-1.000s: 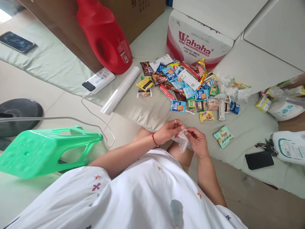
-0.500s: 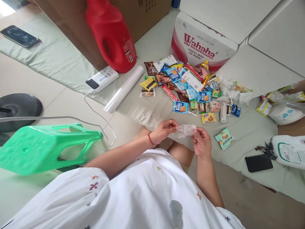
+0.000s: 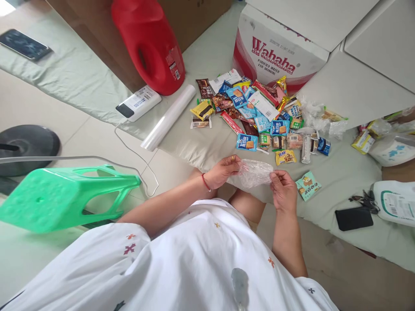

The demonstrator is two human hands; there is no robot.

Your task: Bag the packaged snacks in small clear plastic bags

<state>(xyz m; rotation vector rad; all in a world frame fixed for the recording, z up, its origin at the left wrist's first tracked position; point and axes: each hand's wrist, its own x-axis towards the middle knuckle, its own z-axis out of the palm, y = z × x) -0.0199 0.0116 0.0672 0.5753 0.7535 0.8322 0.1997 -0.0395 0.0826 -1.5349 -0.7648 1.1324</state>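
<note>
A crumpled clear plastic bag [image 3: 255,173] is stretched between my two hands, above my lap. My left hand [image 3: 226,172] pinches its left end, fingers closed. The bag's right end is held between the thumb and fingers of my right hand [image 3: 283,188]. Beyond the bag, a heap of wrapped snacks [image 3: 248,112] lies on the pale green sheet [image 3: 194,142]. A yellow snack packet [image 3: 285,157] is the nearest of them. To the right of my right hand lies a small mint-green packet [image 3: 308,185].
A red detergent jug [image 3: 162,56], a white roll [image 3: 168,117] and a white power bank [image 3: 139,103] are at the left. Behind the snacks stands a Wahaha carton [image 3: 275,52]. A green stool [image 3: 58,196] is on the floor; a black case [image 3: 354,218] lies right.
My hands have moved apart, my right hand to the right, and the plastic bag is spread wider between them. The whole view has shifted slightly.
</note>
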